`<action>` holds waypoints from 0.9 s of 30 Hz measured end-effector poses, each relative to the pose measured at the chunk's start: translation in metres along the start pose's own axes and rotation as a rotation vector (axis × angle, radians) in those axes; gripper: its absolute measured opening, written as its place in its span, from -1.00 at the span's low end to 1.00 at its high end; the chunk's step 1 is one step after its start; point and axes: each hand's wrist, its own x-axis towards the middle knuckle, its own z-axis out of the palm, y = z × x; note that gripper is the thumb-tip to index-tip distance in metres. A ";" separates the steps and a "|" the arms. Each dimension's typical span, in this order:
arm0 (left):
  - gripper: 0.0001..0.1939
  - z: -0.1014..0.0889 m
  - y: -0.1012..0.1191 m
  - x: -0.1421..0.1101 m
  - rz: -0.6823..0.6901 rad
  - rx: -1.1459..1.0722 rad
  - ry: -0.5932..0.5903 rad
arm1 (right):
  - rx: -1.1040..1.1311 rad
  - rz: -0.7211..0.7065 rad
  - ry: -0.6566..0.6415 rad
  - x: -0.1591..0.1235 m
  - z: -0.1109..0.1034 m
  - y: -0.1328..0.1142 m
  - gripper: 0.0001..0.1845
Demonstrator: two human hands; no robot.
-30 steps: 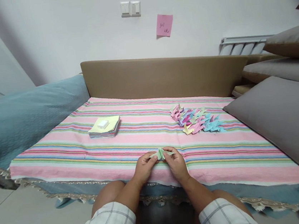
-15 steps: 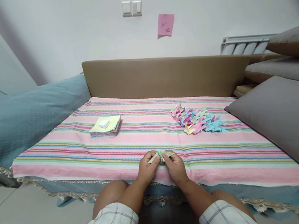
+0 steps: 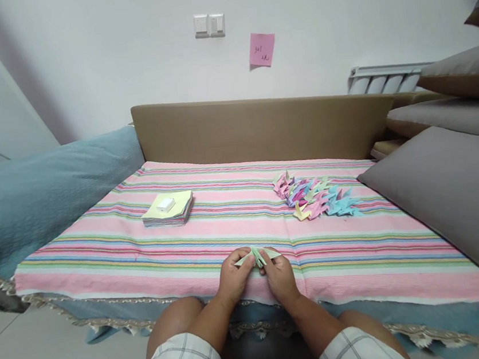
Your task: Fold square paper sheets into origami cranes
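Two bare hands work close together over a striped cloth [image 3: 236,230], at its near edge, just above the person's knees. The left hand [image 3: 233,278] and the right hand [image 3: 282,278] grip a pale green folded paper [image 3: 257,256] between them, thumbs uppermost, fingers curled in around its middle. This handling looks best done with a light, even pinch from both sides, close to the centre folds, easing the layers little by little; a hard pull on either tip could crease or tear thin paper. Matching the two sides by eye as they spread would help the shape come out level.

The paper is small and crisp, with a narrow point reaching out over each hand and a tight fan of pleats standing between the thumbs. Its underside is hidden by the fingers, so the finer folds there are probably more intricate than they appear. Further back, towards the right, lies a cluster of folded paper shapes [image 3: 302,194] in pink, purple, yellow, green and blue; towards the left sits a neat stack of paper squares [image 3: 178,210], yellow on top, bearing a small white object [image 3: 165,204]
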 end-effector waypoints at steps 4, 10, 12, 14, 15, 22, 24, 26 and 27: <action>-0.64 0.005 0.003 -0.002 0.057 0.026 -0.026 | -0.046 -0.022 0.030 -0.002 0.002 0.003 -0.60; -0.62 0.003 0.004 -0.002 0.054 0.079 -0.065 | -0.033 -0.013 0.027 -0.001 0.003 0.006 -0.56; -0.62 0.002 0.002 -0.001 0.061 0.086 -0.070 | -0.061 -0.021 0.022 -0.001 0.004 0.007 -0.59; -0.62 0.003 0.001 -0.001 0.072 0.094 -0.069 | -0.093 -0.042 0.024 -0.002 0.004 0.007 -0.61; -0.62 0.003 0.001 -0.001 0.075 0.095 -0.062 | -0.106 -0.054 0.027 -0.002 0.004 0.007 -0.62; -0.56 -0.002 0.004 0.001 -0.063 -0.020 -0.076 | 0.019 0.063 0.029 0.000 0.005 0.003 -0.57; -0.56 -0.004 0.004 0.002 -0.111 -0.096 -0.111 | 0.114 0.177 0.033 0.002 0.006 0.005 -0.55; -0.57 -0.003 0.003 0.002 -0.151 -0.206 -0.118 | 0.222 0.278 0.051 0.003 0.007 0.006 -0.54; -0.56 -0.002 0.003 0.002 -0.172 -0.265 -0.112 | 0.280 0.316 0.065 0.003 0.008 0.006 -0.54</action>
